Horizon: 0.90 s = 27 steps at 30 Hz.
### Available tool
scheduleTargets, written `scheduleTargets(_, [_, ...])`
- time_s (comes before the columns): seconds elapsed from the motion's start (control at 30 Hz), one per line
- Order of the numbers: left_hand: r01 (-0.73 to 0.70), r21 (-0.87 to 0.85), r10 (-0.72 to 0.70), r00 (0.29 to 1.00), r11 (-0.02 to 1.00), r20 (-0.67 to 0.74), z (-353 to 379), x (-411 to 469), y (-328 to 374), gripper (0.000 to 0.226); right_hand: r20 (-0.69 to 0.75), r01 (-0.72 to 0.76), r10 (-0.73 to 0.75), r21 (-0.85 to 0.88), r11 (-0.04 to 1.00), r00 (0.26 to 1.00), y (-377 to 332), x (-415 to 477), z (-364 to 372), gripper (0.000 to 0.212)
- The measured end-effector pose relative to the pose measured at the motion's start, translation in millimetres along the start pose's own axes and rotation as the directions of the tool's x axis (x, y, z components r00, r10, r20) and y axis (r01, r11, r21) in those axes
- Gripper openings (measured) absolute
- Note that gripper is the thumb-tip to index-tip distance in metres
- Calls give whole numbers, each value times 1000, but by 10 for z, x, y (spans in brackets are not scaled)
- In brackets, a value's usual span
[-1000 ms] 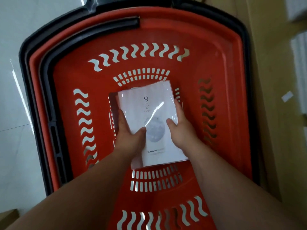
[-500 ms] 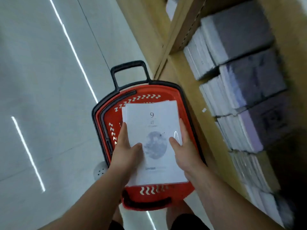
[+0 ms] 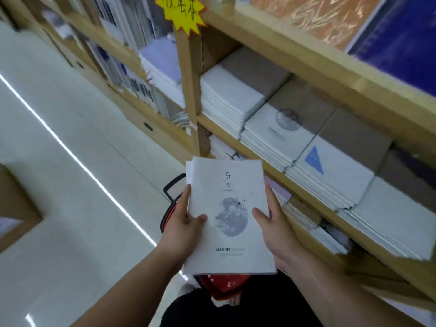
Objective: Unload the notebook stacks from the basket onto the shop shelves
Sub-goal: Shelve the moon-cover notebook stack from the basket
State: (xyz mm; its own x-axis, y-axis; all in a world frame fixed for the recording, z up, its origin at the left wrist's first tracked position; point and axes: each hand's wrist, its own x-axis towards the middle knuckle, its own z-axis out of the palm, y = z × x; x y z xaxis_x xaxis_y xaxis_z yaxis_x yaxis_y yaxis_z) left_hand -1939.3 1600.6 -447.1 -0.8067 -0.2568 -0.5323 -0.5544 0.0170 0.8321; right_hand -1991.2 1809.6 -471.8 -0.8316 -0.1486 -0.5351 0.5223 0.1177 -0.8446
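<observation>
A stack of white notebooks [image 3: 227,185] with a grey moon on the top cover is held up in front of me, level with the shop shelf [image 3: 278,171]. My left hand [image 3: 184,223] grips its left edge, thumb on the cover. My right hand [image 3: 271,223] grips the right edge the same way. The red basket [image 3: 225,285] with its black handle [image 3: 173,186] stands on the floor below, mostly hidden by the stack and my arms.
Wooden shelves run along the right, filled with piles of white notebooks [image 3: 271,133], one with a blue triangle cover [image 3: 330,171]. A yellow star price tag [image 3: 182,13] hangs on the upright. The pale tiled floor [image 3: 70,185] lies to the left.
Both hands have lifted the notebook stack out of the basket and up to shelf height. My view has swung up from the basket to the shelves.
</observation>
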Motion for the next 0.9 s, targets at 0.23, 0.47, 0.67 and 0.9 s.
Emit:
scheduleTargets(0.23, [-124,15,122,989,992,78,458,-236,834,69,-136,189,-175,104,976,975,-400,-273,-571,66])
scheduleTargets(0.47, [-132,91,120,984,987,130,837,147,1274,64,-274,226,-174,170,959,946,-556,-41,-812,68])
scheduleTargets(0.67, [-135,196,90,971,971,221,856,936,1574,64,-387,198,-111,194,961,915,-844,282,-701,67])
scheduleTargets(0.9, [-176,242,66,913,954,403,810,1725,1792,67,-393,47,76,294,955,916,-1064,530,-417,74])
